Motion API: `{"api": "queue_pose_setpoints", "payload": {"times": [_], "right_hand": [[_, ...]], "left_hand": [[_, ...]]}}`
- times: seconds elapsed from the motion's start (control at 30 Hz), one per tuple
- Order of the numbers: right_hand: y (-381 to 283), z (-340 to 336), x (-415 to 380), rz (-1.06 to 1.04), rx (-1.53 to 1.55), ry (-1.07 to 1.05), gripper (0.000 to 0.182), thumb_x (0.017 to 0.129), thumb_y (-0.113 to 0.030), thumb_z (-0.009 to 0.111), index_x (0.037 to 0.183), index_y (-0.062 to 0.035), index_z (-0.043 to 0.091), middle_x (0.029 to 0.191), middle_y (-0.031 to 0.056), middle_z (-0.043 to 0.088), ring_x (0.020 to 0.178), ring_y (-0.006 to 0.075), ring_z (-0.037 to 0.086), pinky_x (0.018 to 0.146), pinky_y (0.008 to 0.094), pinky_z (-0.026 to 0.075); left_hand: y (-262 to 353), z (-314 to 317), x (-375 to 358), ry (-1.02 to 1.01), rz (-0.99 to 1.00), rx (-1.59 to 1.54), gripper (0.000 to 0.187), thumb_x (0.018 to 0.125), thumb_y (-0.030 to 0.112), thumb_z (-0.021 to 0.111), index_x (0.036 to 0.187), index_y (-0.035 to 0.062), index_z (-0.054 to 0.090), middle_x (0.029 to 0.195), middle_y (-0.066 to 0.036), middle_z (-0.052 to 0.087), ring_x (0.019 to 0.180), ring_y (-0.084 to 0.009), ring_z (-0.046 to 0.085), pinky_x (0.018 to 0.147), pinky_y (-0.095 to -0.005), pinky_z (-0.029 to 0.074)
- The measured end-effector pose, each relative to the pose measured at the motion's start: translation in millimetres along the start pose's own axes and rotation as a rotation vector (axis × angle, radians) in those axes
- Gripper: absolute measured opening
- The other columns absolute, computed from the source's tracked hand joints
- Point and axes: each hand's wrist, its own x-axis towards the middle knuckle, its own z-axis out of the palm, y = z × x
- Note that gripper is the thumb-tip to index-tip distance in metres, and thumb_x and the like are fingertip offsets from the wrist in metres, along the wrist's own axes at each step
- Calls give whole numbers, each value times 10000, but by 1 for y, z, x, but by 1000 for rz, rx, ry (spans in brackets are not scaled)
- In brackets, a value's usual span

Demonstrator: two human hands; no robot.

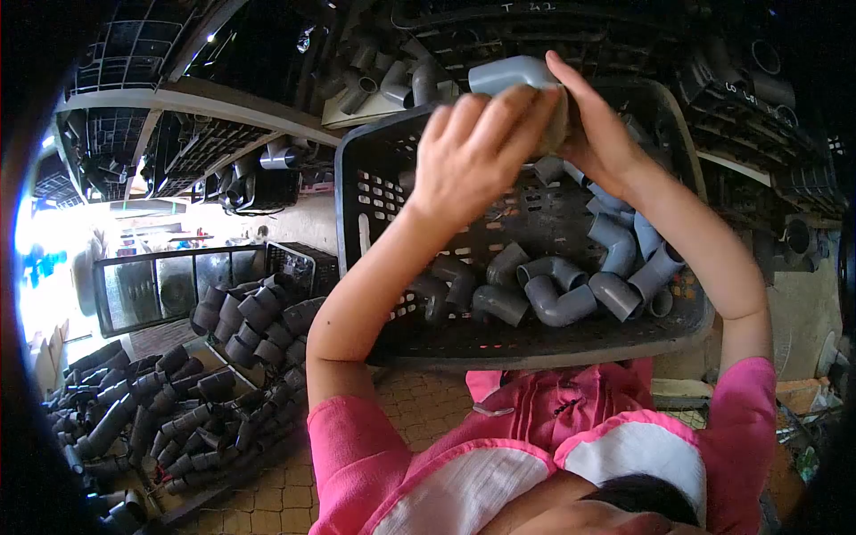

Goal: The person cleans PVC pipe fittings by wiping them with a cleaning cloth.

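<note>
A light grey plastic pipe elbow (513, 73) is held up above the far part of a black perforated crate (526, 352). My left hand (477, 152) has its fingers curled over the near side of the elbow. From the other side my right hand (602, 134) closes around its end, thumb pointing up. Between the hands shows a tan patch (557, 129), mostly covered by fingers; I cannot tell what it is. Inside the crate, below both hands, lie several more grey elbows (557, 299), some partly hidden behind my right forearm.
A large heap of dark grey pipe fittings (192, 410) lies on the left. Shelves hold more fittings, including some (392, 85) just beyond the crate. A crate with fittings (740, 89) stands at the far right. A wooden beam (205, 102) crosses the upper left.
</note>
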Motion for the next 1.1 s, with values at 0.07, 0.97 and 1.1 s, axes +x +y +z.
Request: {"api": "queue_pose_setpoints", "payload": {"times": [0.07, 0.97, 1.1], "right_hand": [[3, 0, 1, -54, 14, 1, 510, 996, -559, 422, 1240, -141, 585, 1151, 23, 625, 1081, 144, 598, 946, 380, 463], [-2, -32, 10, 20, -114, -135, 532, 978, -574, 393, 1091, -104, 613, 785, 61, 651, 665, 148, 624, 542, 281, 496], [-4, -15, 5, 150, -302, -70, 613, 1013, -557, 316, 1143, -53, 640, 708, 62, 633, 655, 145, 619, 573, 272, 491]], "left_hand": [[-9, 1, 1, -15, -54, -1, 524, 773, 195, 592, 1296, 177, 617, 1142, 40, 568, 830, -118, 538, 660, -270, 431], [-14, -6, 1, -104, -215, -89, 545, 775, 272, 753, 1301, 253, 608, 1122, -36, 592, 912, -213, 652, 710, -335, 563], [-35, -22, 3, -254, -285, -320, 466, 761, 229, 745, 1211, 213, 624, 1066, -26, 646, 812, -225, 686, 642, -335, 562]]}}
